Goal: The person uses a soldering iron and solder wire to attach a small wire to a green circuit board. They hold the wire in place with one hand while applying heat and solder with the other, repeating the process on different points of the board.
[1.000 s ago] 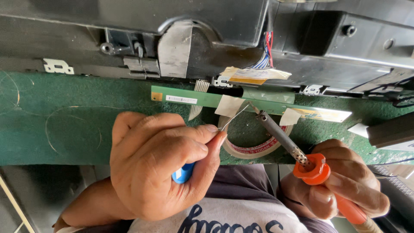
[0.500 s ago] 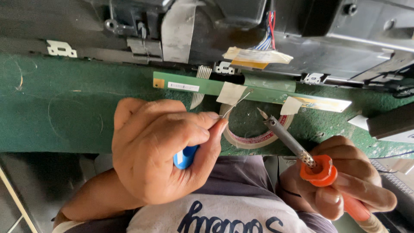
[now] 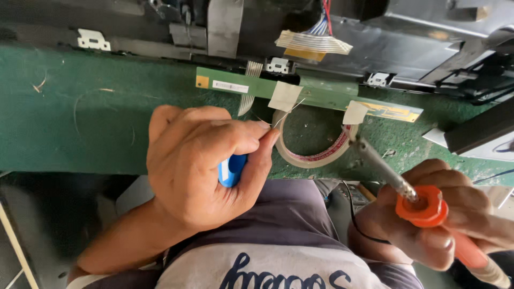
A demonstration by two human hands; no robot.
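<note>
Left hand [image 3: 206,160] closed on blue tool [image 3: 231,170], pinching thin wire [image 3: 286,113] just below green board [image 3: 300,91]. Right hand [image 3: 433,225] grips soldering iron [image 3: 399,184], tip beside tape roll [image 3: 316,144] on table [image 3: 80,118].

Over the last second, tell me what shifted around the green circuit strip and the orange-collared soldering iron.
The right hand drew the orange-collared soldering iron back to the right, so its tip went from near the middle paper patch to beside the right one. The left hand kept pinching the thin solder wire and gripping the blue tube. The green circuit strip and clear tape roll stayed put.
</note>
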